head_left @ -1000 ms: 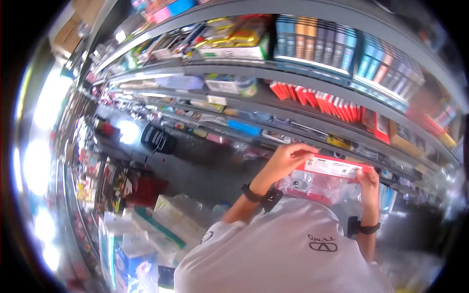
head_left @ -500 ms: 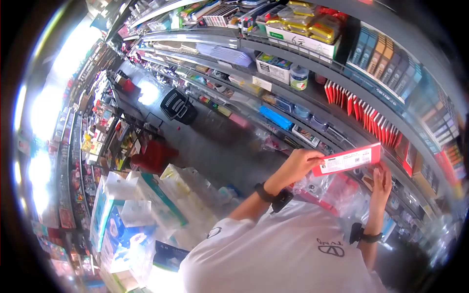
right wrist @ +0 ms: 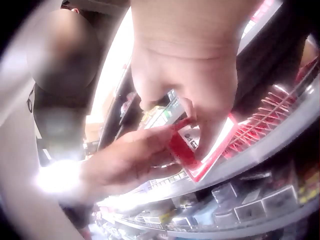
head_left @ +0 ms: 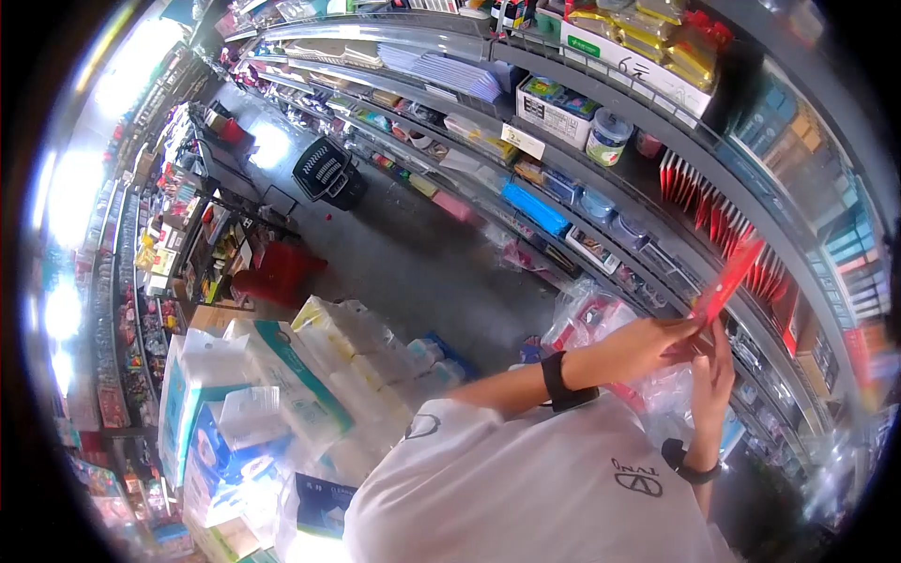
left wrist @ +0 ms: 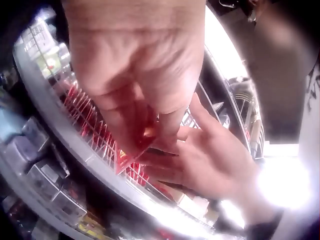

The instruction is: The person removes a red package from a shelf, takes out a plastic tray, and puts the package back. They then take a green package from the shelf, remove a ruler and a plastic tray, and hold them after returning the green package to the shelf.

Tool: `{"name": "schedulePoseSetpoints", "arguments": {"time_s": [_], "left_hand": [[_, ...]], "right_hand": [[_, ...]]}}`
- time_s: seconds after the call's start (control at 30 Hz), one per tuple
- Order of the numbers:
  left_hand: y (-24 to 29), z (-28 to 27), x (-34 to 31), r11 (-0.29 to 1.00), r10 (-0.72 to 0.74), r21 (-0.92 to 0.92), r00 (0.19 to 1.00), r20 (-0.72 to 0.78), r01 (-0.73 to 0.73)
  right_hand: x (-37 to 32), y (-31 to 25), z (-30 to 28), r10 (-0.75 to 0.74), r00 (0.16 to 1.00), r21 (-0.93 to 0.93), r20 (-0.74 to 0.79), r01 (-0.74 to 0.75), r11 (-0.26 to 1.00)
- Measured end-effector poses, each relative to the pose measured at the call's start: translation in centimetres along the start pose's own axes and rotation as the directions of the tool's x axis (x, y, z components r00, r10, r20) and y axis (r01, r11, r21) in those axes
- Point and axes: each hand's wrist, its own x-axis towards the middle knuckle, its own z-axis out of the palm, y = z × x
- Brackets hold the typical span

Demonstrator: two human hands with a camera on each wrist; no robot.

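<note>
Pinching the red packet [head_left: 730, 277] by its lower end, the left hand [head_left: 668, 340] now overlaps the right hand [head_left: 715, 385]; half a second ago the two were apart. Right fingers lie mostly straight at the packet; cannot tell whether they also pinch it. Packet orientation changed: its white label faced the head camera before, whereas now a narrow red side shows, tilted up and to the right. Its upper end overlaps, in the head view, the row of red packets [head_left: 694, 202] on the shelf; contact cannot be told. Clear plastic bag [head_left: 587, 314] lies just below the left forearm's far side. Farther out: lidded tub [head_left: 608, 139] on the shelf, black basket [head_left: 324, 174] on the aisle floor, plastic-wrapped packs [head_left: 296, 394] at lower left.
</note>
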Motion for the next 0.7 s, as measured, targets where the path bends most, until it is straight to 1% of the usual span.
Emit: {"name": "schedulePoseSetpoints", "arguments": {"time_s": [0.03,0.07,0.1,0.13,0.17,0.2,0.27,0.3,0.4,0.43,0.47,0.5,0.53,0.57,0.6,0.63,0.7], "left_hand": [[0.1,-0.3,0.3,1.0,-0.024,-0.007,0.999,0.031,0.024],[0.1,-0.5,0.5,0.999,-0.048,-0.013,0.997,0.063,0.049],[0.0,-0.9,0.7,0.996,-0.071,0.067,0.991,0.109,0.064],[-0.4,-1.0,0.8,0.995,-0.068,0.08,0.99,0.124,0.058],[-0.7,-1.0,1.1,0.995,-0.061,0.093,0.988,0.139,0.048],[-1.0,-1.1,1.4,0.994,-0.053,0.103,0.987,0.155,0.038],[-1.4,-1.6,1.8,0.998,-0.024,0.059,0.984,0.175,0.014],[-1.6,-1.8,1.8,0.999,-0.011,0.034,0.983,0.186,0.005],[-3.6,-0.8,1.8,0.988,0.141,0.029,0.973,0.185,-0.149],[-4.4,-0.2,1.6,0.992,0.125,-0.007,0.967,0.224,-0.127],[-3.8,-0.9,2.0,0.999,0.038,-0.047,0.947,0.318,-0.024],[-4.6,-0.2,1.8,0.994,0.105,-0.06,0.958,0.266,-0.092],[-4.0,-1.2,2.3,0.996,0.092,-0.026,0.935,0.343,-0.088],[-4.5,-1.2,2.2,1.0,-0.009,0.004,0.91,0.414,0.008],[-4.7,-1.3,2.2,0.999,0.051,-0.023,0.938,0.343,-0.046],[-5.0,-1.6,2.3,1.0,0.017,-0.015,0.928,0.371,-0.012],[-5.5,-2.1,2.2,0.999,-0.034,0.0,0.92,0.39,0.037]], "right_hand": [[0.3,0.5,0.0,-0.046,0.999,0.037,-0.029,0.047,0.998],[0.3,0.5,0.3,-0.035,0.997,-0.015,-0.063,0.034,0.999],[0.3,-0.1,0.6,-0.023,0.995,-0.067,-0.1,0.016,0.998],[0.4,-0.6,1.0,-0.014,0.99,-0.12,-0.139,-0.003,0.993],[0.6,-1.1,1.6,-0.054,0.984,-0.188,-0.169,0.022,0.982],[0.7,-0.9,1.7,-0.061,0.978,-0.211,-0.198,0.018,0.977],[1.0,-0.4,1.8,-0.077,0.963,-0.259,-0.258,0.008,0.966],[1.3,-0.4,2.2,-0.139,0.952,-0.314,-0.274,0.048,0.948],[1.1,0.0,2.3,-0.129,0.923,-0.409,-0.363,-0.034,0.912],[0.7,0.8,1.9,-0.147,0.899,-0.427,-0.412,-0.048,0.903],[0.4,0.7,1.6,-0.192,0.891,-0.565,-0.412,-0.084,0.821],[0.2,0.5,1.5,-0.114,0.846,-0.458,-0.521,-0.165,0.873],[0.6,-0.6,1.6,-0.349,0.822,-0.717,-0.451,-0.1,0.69],[0.5,-0.9,1.3,-0.342,0.772,-0.651,-0.537,-0.121,0.75],[0.4,-1.0,0.8,-0.33,0.72,-0.578,-0.61,-0.12,0.807],[0.2,-1.6,0.2,-0.365,0.692,-0.615,-0.623,-0.145,0.775],[-0.5,-2.8,-1.0,-0.296,0.643,-0.551,-0.706,-0.237,0.8]]}}
